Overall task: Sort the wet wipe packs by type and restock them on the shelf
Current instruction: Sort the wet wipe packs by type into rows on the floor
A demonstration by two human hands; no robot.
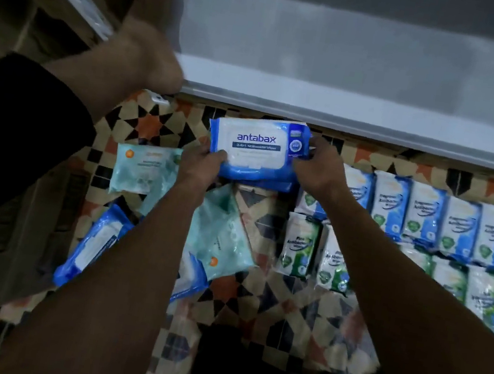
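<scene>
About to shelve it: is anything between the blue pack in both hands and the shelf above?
Nothing visible on the shelf ahead of the blue pack; another person's arm reaches in at its left end.

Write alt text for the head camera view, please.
Two hands, left hand and right hand, grip a blue-and-white plastic Antabax wipe pack below a white shelf. More blue, green and pale teal wipe packs lie on the patterned tile floor.

Antabax pack [256,148] below shelf [354,74], packed rows [444,237] right, loose packs [144,170] left
</scene>
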